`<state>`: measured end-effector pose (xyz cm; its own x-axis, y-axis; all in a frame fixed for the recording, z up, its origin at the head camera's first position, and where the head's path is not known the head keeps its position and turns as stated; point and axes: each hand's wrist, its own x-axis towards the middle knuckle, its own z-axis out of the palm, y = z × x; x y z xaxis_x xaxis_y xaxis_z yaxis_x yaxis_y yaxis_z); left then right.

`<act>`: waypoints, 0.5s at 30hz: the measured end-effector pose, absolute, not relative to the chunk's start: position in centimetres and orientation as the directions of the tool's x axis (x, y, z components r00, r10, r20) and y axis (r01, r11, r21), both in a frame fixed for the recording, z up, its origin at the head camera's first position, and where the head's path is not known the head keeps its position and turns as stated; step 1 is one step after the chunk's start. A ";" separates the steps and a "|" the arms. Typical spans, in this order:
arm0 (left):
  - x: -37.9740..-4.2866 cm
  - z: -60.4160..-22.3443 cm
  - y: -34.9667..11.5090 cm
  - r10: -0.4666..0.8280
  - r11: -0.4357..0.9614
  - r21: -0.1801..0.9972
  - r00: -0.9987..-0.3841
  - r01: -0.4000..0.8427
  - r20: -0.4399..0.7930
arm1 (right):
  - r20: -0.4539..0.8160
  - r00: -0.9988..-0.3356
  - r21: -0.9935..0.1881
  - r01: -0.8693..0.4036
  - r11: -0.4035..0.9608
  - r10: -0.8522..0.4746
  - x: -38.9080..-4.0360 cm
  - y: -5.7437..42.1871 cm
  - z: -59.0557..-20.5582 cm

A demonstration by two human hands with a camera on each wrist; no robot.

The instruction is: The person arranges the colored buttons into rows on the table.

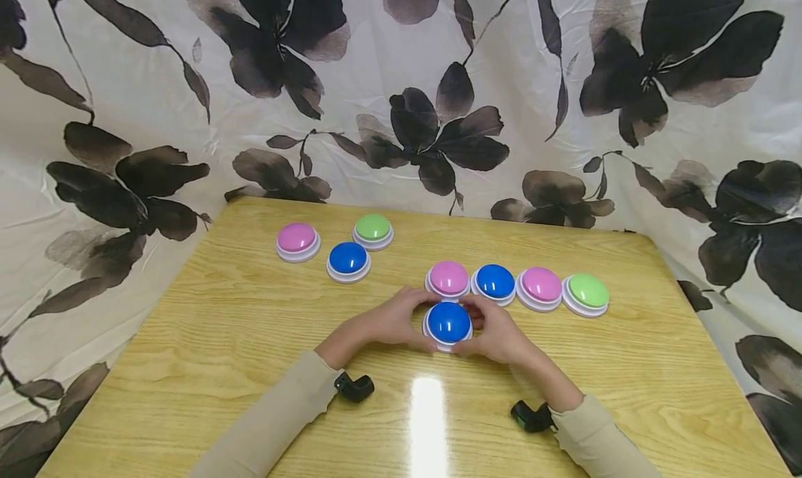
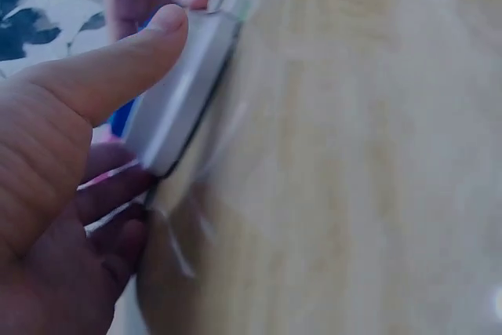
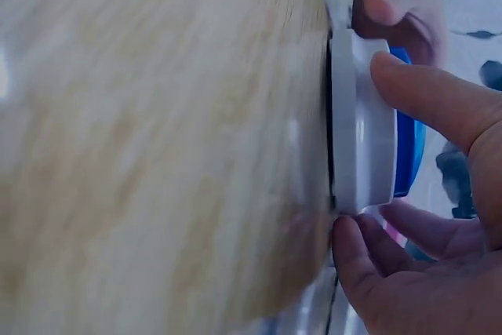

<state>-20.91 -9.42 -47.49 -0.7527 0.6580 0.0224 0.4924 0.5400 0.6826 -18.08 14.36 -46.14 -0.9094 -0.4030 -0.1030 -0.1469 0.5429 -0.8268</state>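
A blue dome push button (image 1: 449,322) on a round white base is at the middle of the table, between both hands. My left hand (image 1: 401,319) curls round its left side, thumb at the near edge. From the right, my right hand (image 1: 498,330) grips the same base, thumb in front and fingers behind. The right wrist view shows the white base (image 3: 365,123) low at the tabletop, with a thin dark underside. Just behind it stands a pink button (image 1: 449,278), close to the fingertips; whether the two bases touch, I cannot tell.
Right of that pink button, a blue one (image 1: 495,282), another pink one (image 1: 541,285) and a green one (image 1: 588,291) continue the row. Farther left are a pink button (image 1: 297,239), a blue one (image 1: 348,259) and a green one (image 1: 373,228). Floral cloth (image 1: 351,116) hangs behind the wooden table (image 1: 263,325).
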 end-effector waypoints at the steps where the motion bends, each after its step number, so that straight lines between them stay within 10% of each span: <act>1: -21.0 -47.4 -9.7 0.662 0.529 0.696 -0.749 0.485 0.018 | -0.093 -0.910 -0.826 -0.156 0.541 -0.405 -18.0 14.4 -46.1; 15: -20.5 -45.3 -15.8 0.598 0.487 0.774 -0.800 0.405 0.042 | 0.070 -0.898 -0.757 -0.331 0.563 -0.434 -16.7 14.0 -43.7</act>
